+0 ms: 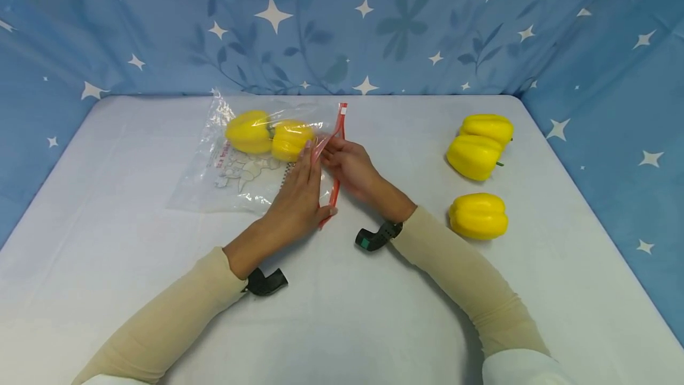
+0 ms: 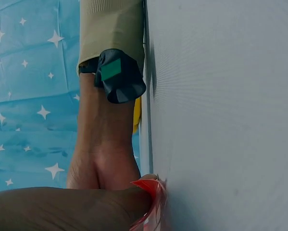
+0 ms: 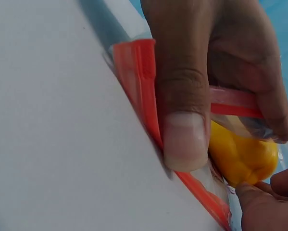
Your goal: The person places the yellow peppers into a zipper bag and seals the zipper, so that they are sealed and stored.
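Observation:
A clear plastic zip bag (image 1: 189,186) with a red-edged mouth lies on the table, two yellow bell peppers (image 1: 248,131) inside it. My left hand (image 1: 296,195) holds the mouth apart: its thumb presses the lower red edge (image 3: 146,91) while the other fingers lie over the upper one. At the mouth is my right hand (image 1: 352,168), fingertips right at the nearer pepper (image 3: 247,156); in the right wrist view only part of its bent fingers shows. The left wrist view catches a fold of the red edge (image 2: 156,190) by the left thumb.
Three more yellow bell peppers rest on the right of the white table (image 1: 390,302): two side by side (image 1: 472,156) farther back and one (image 1: 478,216) nearer. A blue star-patterned curtain (image 1: 342,46) stands behind the table and along its sides.

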Demonstrator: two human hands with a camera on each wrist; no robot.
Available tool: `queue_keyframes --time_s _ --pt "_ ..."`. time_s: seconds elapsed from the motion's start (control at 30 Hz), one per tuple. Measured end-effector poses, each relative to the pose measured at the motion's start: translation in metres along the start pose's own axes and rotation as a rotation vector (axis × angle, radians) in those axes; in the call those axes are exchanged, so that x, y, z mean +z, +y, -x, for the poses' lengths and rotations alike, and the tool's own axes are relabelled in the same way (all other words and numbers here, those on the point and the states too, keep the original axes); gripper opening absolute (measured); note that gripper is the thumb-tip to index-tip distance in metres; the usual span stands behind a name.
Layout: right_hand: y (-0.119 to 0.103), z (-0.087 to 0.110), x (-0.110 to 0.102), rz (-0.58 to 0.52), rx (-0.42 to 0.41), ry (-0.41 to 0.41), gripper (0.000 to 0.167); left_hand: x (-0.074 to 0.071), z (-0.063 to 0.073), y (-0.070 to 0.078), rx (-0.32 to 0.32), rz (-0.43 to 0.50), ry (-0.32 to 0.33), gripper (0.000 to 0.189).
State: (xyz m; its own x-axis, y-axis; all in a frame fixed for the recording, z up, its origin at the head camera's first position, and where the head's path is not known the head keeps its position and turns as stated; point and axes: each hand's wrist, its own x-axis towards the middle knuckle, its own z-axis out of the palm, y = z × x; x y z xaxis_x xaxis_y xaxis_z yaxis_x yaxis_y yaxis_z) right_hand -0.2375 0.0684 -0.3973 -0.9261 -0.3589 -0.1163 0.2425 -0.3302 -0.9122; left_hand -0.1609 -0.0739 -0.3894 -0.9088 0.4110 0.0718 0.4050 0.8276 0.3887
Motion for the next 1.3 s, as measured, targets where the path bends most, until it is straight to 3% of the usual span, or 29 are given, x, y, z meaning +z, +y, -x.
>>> queue_keyframes --time_s 0.47,0.8,1.13,1.3 --pt "0.001 -0.009 -0.003 -0.003 0.040 -0.124 0.053 -0.001 0.000 -0.001 0.003 -0.008 0.005 0.118" --pt "0.001 -0.006 -0.004 0.050 0.056 -0.124 0.049 -0.001 0.002 0.000 0.014 0.004 0.020 0.118" --pt "-0.021 0.013 -0.017 0.155 0.145 -0.082 0.046 -0.001 0.003 -0.001 -0.014 -0.012 -0.005 0.113" --pt "-0.035 0.029 -0.024 0.250 0.126 -0.108 0.047 -0.001 0.002 0.000 -0.024 -0.012 -0.012 0.110"
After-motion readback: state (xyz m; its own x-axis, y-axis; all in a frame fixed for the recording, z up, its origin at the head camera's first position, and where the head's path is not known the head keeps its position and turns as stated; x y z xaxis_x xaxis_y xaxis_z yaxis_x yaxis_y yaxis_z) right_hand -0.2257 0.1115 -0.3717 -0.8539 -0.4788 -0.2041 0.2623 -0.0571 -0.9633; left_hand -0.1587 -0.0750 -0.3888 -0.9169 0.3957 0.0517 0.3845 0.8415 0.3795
